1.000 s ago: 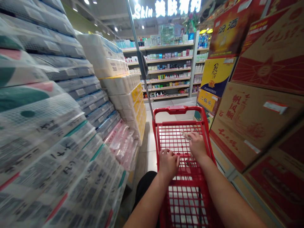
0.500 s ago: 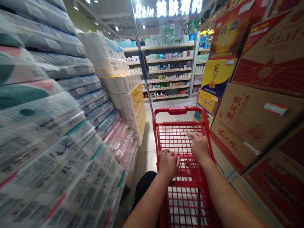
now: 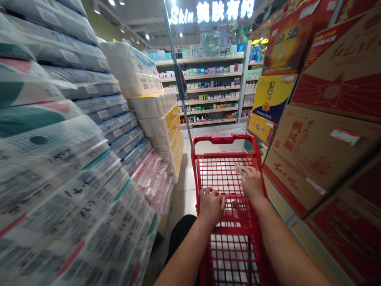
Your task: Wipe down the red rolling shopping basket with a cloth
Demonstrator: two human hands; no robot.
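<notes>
Jutting past fingers [image 3: 245,172] of right hand [image 3: 253,185]: pale cloth [image 3: 239,169].

- cart [image 3: 235,230]: near end cut off
- rag [image 3: 239,169] above the cart: partly hidden by right hand [image 3: 252,182]
- packs [image 3: 59,167] left of cart: cut off, print blurred

Ahead of me, pale glossy tiles make up the floor [image 3: 183,188], and my red shopping cart [image 3: 224,138] stands on it. Beyond the cart, open display shelves [image 3: 214,74] rise in tiers: small boxes [image 3: 212,70] line an upper one, upright tubes [image 3: 203,97] stand lower, and a clear greenish block-shaped item [image 3: 211,44] sits on top.
</notes>
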